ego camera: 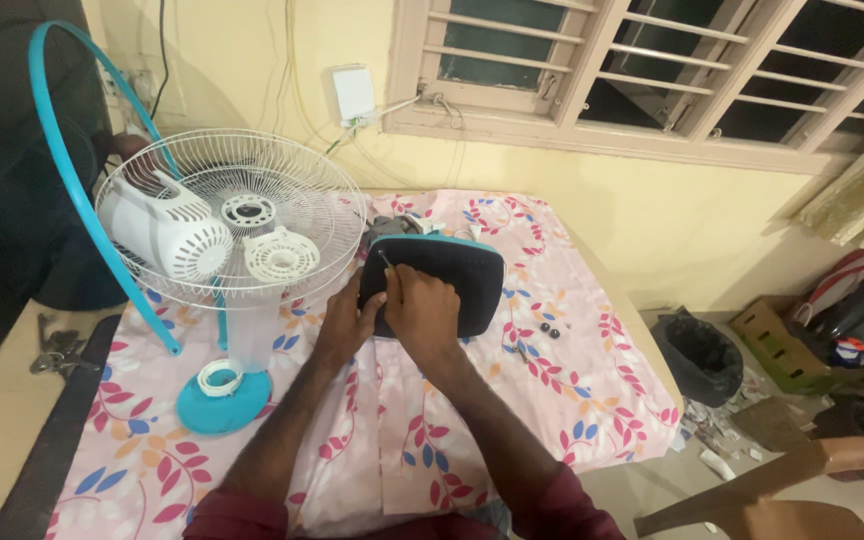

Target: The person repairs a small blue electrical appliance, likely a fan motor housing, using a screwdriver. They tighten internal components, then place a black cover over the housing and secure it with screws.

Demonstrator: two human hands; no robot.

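Note:
A dark rounded fan base panel with a teal rim (457,283) lies tilted on the flowered cloth (572,400). My left hand (344,320) grips its left edge. My right hand (422,305) is closed around a thin screwdriver (389,268) whose tip touches the panel's upper left. Two small dark screws (549,328) lie on the cloth just right of the panel.
A white fan grille with motor housing (227,215) lies to the left. A teal ring (77,180) arcs over it. A teal round piece (220,400) and keys (52,350) sit left. A black bin (700,355) and boxes stand on the floor to the right.

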